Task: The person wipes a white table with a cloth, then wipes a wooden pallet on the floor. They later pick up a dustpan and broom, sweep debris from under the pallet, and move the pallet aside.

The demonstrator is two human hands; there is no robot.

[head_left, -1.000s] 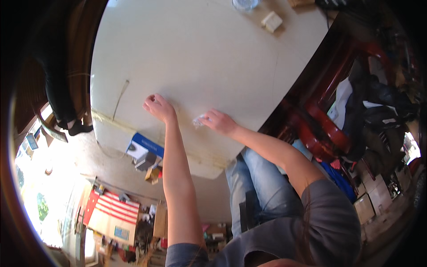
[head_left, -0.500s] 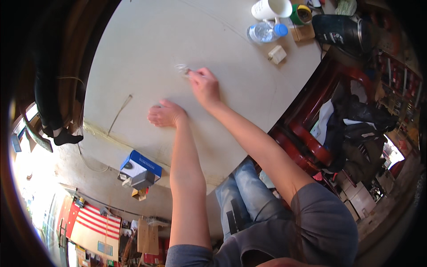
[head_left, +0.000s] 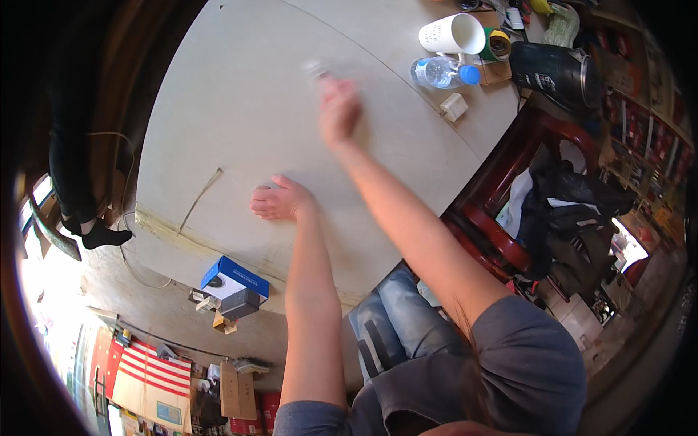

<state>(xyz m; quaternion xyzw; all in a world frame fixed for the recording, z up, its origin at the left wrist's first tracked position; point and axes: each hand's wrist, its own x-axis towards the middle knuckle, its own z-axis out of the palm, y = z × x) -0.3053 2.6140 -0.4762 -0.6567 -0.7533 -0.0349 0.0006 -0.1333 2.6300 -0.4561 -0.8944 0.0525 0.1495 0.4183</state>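
Right hand [head_left: 339,109] reaches far up the desk [head_left: 218,109], blurred, pinching a small clear object [head_left: 315,70]; left hand [head_left: 278,201] flat, open, nearer the body.

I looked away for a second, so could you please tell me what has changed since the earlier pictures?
The right hand has swept further out across the board, away from the body, carrying a small clear thing, blurred, at its fingertips. The left hand stays flat on the board near its edge.

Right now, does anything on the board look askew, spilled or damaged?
One thing: the clear water bottle lies on its side beside the white cup; no spill shows. The right hand is motion-blurred, so what it holds is unclear.
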